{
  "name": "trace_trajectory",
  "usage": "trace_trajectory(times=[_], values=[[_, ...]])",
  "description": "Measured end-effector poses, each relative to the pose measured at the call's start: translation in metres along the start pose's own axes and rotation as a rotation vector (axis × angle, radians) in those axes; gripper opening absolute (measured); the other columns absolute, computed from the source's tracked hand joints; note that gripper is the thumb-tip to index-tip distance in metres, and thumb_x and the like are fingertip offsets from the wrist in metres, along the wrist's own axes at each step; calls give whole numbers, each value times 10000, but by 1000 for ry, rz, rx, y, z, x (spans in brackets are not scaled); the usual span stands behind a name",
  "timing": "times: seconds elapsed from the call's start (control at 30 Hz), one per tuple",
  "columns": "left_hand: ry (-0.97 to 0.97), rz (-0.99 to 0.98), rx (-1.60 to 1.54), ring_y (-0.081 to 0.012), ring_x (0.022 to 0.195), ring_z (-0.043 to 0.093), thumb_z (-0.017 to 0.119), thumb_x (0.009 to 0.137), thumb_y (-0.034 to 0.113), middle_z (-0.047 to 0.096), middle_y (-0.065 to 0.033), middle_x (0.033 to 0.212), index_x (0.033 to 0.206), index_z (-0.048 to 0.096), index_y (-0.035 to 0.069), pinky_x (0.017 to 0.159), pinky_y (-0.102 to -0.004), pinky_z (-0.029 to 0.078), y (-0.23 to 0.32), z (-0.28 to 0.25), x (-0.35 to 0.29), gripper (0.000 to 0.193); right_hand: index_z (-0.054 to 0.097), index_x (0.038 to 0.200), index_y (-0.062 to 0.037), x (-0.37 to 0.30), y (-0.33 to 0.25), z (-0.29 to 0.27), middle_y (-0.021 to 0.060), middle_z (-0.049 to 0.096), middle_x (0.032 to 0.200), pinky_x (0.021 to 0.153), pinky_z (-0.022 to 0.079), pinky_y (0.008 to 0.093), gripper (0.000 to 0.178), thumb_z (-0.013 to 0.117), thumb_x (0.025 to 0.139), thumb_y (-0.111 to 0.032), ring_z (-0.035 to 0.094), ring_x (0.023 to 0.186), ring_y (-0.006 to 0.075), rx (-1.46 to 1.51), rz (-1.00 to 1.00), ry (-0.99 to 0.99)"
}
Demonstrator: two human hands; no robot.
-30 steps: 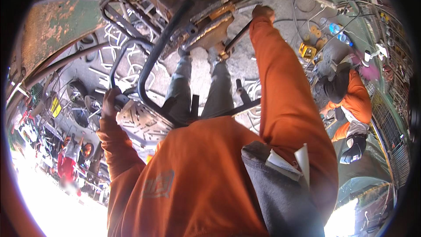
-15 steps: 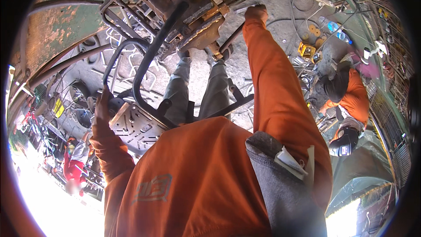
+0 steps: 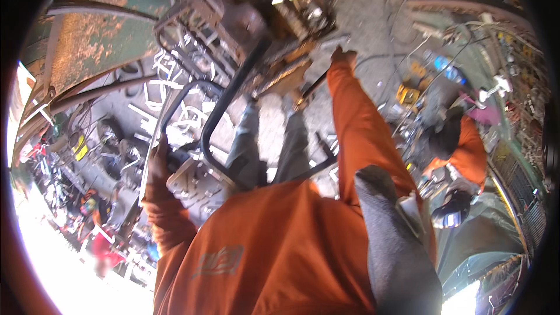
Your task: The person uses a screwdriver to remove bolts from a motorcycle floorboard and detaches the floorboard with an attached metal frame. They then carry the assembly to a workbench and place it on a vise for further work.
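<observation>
A thin, pale metal rod (image 3: 145, 176) now shows by the left hand (image 3: 157, 163), whose grip is too blurry to tell. The right hand (image 3: 344, 58) stays curled round a straight, dark metal bar (image 3: 315, 86) beside the big, rusty-brown machine (image 3: 224, 14), so only that hold looks sure.

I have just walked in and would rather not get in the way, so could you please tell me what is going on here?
A person in an orange top is at a bent dark tube frame beside a rusty metal assembly. The right hand is stretched forward, holding the far end of a dark bar. The left hand is at the frame's left side; blur hides its grip. A co-worker in orange is off to the right.
</observation>
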State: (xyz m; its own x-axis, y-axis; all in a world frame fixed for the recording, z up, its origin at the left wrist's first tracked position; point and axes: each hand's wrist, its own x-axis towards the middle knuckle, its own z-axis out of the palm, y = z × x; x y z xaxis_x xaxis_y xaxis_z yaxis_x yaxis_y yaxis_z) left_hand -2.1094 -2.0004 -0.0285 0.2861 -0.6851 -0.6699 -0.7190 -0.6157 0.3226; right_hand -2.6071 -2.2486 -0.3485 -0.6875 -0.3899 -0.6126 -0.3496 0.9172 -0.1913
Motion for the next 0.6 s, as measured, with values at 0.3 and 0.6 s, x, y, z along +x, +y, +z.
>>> trace_trajectory(times=[0.3,0.6], values=[[23,-324,-572,-134,508,487,495,973,437,487,-16,605,792,550,65,544,-314,446,8,-4,-10,418,454,1377,-77,44,25,61,147,604,1234,973,439,447,598,575,883,-391,570,1166,302,-590,-415,-283],[2,-17,-334,-145,794,555,444,993,435,618,-102,926,1216,531,-23,700,-289,470,33,9,8,516,442,1369,-64,-42,84,-159,182,641,1109,858,474,367,776,653,808,-557,614,1030,275,-82,-595,-397]])
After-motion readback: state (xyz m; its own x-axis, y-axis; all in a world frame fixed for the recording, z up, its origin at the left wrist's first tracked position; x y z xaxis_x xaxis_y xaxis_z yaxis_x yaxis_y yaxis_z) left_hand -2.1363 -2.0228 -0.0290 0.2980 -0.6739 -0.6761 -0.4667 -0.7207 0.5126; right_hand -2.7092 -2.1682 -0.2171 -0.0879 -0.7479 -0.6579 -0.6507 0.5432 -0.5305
